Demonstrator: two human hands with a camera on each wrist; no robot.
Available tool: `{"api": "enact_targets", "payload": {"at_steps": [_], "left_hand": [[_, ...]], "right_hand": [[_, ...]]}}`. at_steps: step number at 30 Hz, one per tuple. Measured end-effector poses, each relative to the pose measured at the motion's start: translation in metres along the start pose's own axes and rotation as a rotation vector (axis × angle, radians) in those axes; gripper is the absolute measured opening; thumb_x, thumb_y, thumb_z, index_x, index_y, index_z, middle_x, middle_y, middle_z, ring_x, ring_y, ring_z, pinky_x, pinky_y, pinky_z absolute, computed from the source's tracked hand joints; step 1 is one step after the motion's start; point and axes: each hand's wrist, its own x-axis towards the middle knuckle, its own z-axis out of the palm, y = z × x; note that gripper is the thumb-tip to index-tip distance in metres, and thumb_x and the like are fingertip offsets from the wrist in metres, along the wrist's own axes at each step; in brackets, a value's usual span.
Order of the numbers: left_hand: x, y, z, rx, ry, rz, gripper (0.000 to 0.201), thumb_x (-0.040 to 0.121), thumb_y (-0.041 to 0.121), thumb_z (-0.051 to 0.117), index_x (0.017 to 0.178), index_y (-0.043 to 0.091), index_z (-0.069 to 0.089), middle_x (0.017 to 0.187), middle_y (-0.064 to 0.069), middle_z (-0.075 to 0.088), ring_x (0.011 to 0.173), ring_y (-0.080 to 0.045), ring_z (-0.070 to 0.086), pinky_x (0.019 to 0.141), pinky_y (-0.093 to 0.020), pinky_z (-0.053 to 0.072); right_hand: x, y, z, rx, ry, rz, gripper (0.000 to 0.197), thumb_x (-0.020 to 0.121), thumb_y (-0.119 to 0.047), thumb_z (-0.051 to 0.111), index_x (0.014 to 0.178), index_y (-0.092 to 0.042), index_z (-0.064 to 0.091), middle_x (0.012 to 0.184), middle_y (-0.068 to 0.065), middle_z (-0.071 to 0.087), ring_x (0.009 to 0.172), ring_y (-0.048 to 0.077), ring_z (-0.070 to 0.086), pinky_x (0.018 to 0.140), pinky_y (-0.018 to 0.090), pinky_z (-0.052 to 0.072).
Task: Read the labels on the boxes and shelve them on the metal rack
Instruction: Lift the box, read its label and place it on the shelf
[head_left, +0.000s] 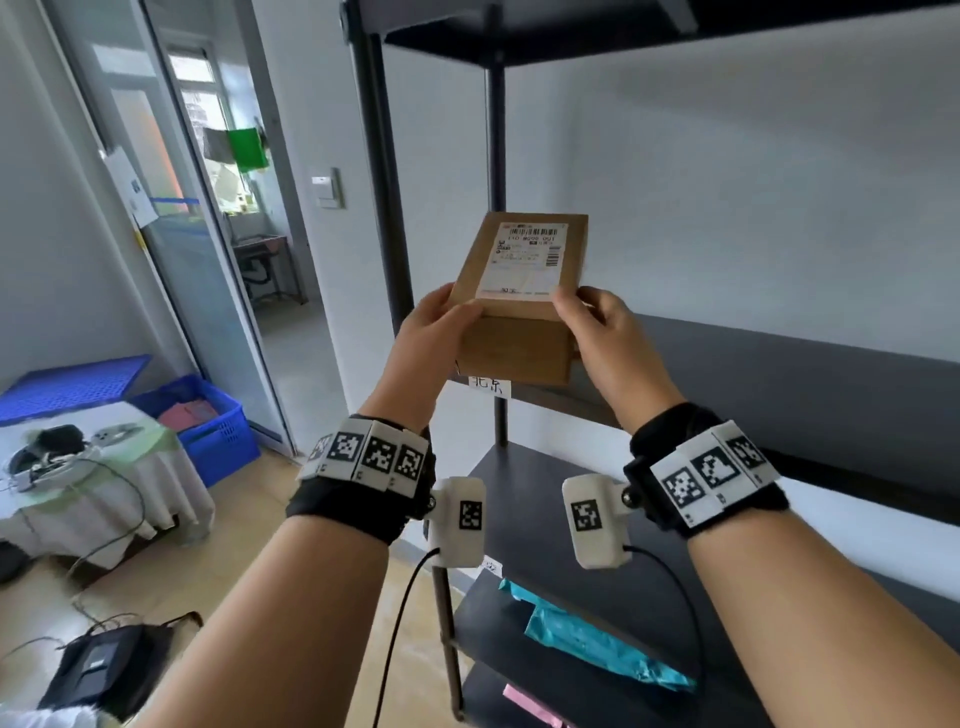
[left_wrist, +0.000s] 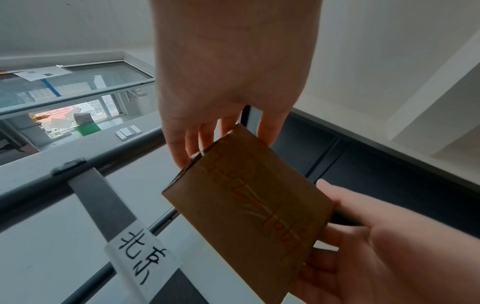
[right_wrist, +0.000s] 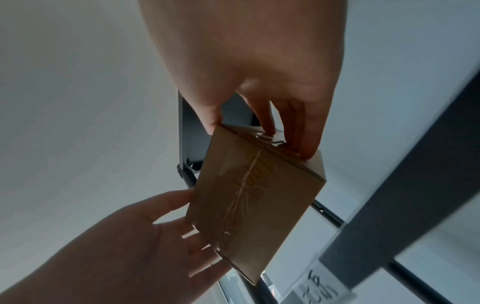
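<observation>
The left grip (head_left: 434, 325) pinches the lower left corner of a brown cardboard box (head_left: 514, 260), thumb on the labelled face and fingers (left_wrist: 182, 144) curled behind its edge. The right grip (head_left: 597, 317) pinches the lower right corner the same way, thumb on the front and fingers (right_wrist: 306, 131) wrapped round the taped end. Between them the box is held up in the air, tilted back so that its white shipping label (head_left: 527, 257) with barcodes faces the head camera. The wrist views show the box's underside, brown with orange handwriting along a strip of clear tape.

The box hangs in front of the black metal rack (head_left: 493, 130), above the front edge of one shelf (head_left: 779, 374) and below the next shelf up. A white paper tag (head_left: 488, 385) with black handwritten characters is stuck on that shelf's front edge, just under the box. On a lower shelf lie a teal plastic parcel (head_left: 587, 639) and, below it, a pink one (head_left: 530, 704).

To the left, well apart from the rack, a cloth-covered bench (head_left: 104, 483) carries cables and small devices, and a blue plastic crate (head_left: 208, 421) stands on the floor beside it, near a glass door (head_left: 171, 249).
</observation>
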Motion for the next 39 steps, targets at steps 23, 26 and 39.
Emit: {"api": "enact_targets", "payload": {"at_steps": [23, 26, 39], "left_hand": [[0.109, -0.033, 0.025, 0.193, -0.078, -0.003, 0.055, 0.098, 0.046, 0.051, 0.145, 0.018, 0.045, 0.135, -0.001, 0.06, 0.123, -0.021, 0.057, 0.099, -0.034, 0.046], [0.106, -0.03, 0.019, 0.261, -0.07, 0.07, 0.061, 0.099, 0.043, 0.051, 0.152, 0.019, 0.035, 0.149, -0.003, 0.048, 0.131, -0.02, 0.051, 0.092, -0.028, 0.041], [0.039, -0.02, 0.053, -0.005, -0.298, 0.394, 0.036, 0.095, 0.006, 0.047, 0.125, 0.019, 0.062, 0.124, 0.004, 0.064, 0.105, -0.009, 0.06, 0.088, -0.018, 0.047]], "right_hand": [[0.073, 0.02, 0.028, -0.188, 0.113, 0.185, 0.053, 0.096, -0.056, 0.04, 0.125, -0.017, 0.061, 0.114, -0.001, 0.067, 0.099, 0.017, 0.061, 0.074, 0.029, 0.043], [0.068, 0.015, 0.031, -0.189, 0.168, 0.181, 0.053, 0.096, -0.054, 0.042, 0.127, -0.015, 0.059, 0.115, -0.002, 0.065, 0.102, 0.017, 0.059, 0.074, 0.028, 0.04], [-0.035, 0.0, -0.009, -0.269, 0.596, 0.107, 0.038, 0.094, -0.024, 0.057, 0.131, -0.018, 0.059, 0.127, -0.005, 0.061, 0.115, 0.009, 0.056, 0.094, 0.024, 0.042]]}}
